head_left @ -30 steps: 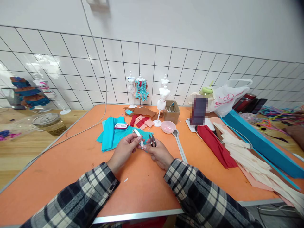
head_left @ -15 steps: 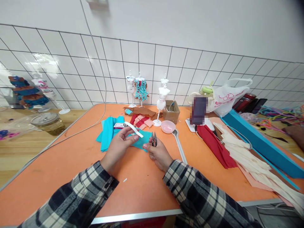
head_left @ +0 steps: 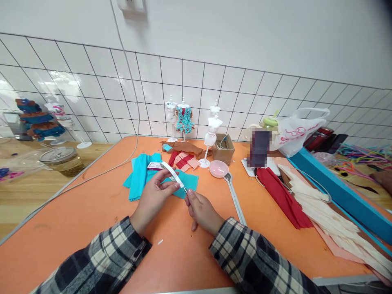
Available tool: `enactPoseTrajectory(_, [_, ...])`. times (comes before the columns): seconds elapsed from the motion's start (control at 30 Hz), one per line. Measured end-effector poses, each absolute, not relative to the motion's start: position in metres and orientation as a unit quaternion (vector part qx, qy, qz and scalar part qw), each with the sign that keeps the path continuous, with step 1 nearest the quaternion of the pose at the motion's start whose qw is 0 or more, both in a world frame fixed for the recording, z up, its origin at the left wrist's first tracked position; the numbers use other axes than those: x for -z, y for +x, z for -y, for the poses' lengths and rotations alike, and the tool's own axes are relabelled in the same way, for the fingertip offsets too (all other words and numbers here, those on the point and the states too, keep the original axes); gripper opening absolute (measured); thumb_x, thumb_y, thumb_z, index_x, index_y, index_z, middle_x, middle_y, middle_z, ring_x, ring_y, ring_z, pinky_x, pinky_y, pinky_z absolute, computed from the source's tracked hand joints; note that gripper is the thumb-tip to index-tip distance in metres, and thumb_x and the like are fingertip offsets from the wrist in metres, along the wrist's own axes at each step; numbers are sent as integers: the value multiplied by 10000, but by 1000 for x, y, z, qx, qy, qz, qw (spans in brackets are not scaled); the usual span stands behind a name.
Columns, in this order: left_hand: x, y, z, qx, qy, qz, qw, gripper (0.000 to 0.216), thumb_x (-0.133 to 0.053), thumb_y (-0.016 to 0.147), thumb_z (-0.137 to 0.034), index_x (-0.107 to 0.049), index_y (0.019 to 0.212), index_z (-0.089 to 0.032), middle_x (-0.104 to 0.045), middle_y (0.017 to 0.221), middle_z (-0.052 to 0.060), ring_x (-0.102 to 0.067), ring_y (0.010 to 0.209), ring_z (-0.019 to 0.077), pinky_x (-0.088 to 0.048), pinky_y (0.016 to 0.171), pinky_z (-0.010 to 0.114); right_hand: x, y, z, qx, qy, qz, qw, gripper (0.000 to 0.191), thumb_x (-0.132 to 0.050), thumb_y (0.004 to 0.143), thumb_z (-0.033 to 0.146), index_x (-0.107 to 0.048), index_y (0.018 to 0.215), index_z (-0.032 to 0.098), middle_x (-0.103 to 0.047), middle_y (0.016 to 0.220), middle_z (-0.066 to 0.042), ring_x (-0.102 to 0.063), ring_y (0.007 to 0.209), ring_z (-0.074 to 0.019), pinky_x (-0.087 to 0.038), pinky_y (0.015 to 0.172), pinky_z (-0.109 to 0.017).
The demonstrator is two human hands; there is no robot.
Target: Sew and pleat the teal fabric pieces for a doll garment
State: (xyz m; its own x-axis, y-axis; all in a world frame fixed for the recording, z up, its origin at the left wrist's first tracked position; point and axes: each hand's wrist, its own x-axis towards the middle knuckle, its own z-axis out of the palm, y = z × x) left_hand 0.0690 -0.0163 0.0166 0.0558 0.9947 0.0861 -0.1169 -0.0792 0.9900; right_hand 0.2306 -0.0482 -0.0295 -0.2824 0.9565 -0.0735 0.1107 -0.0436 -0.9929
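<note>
Both hands meet over the orange table [head_left: 92, 212], sleeves in dark plaid. My left hand [head_left: 153, 198] is closed on a curved white strip [head_left: 171, 173], holding it up just above a piece of teal fabric [head_left: 139, 175]. My right hand [head_left: 200, 210] pinches the lower end of the same strip between thumb and forefinger. The small black snips do not show in it now. A small red and white box [head_left: 154, 165] lies on the teal fabric just beyond my left hand.
Behind stand small white mannequins [head_left: 212, 126], one dressed in teal and red [head_left: 184, 118], with fabric scraps, a cardboard box [head_left: 223, 149] and a pink bowl [head_left: 218, 168]. Red cloth [head_left: 281, 196], cream strips [head_left: 321, 208] and a long blue box [head_left: 337, 188] lie to the right. A jar [head_left: 63, 159] stands left.
My right hand held small black snips upright; now it pinches the strip's end and the snips are out of sight. My left hand has turned the strip. The view has shifted slightly.
</note>
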Motion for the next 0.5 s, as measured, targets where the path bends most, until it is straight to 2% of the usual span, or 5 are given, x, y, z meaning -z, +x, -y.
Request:
enactPoseTrajectory(0.27, [-15,72,19,-521,512,-454,510,543,-812,636,-331,-613,1127,-212,-620,1232,76,-691,772,186,-537,771,351,26,233,50,-523,-469,597,389,546,-294,900,718,-490,789,221,-399,612,32,-433,451,-95,-430,295,-183])
enactPoseTrajectory(0.5, [-15,74,21,-521,524,-449,502,555,-806,629,-285,-613,1145,-216,-629,1214,59,-669,728,160,-523,739,319,26,232,50,-505,-473,600,402,522,-290,920,689,-484,793,221,-400,606,36,-381,438,-88,-406,296,-182])
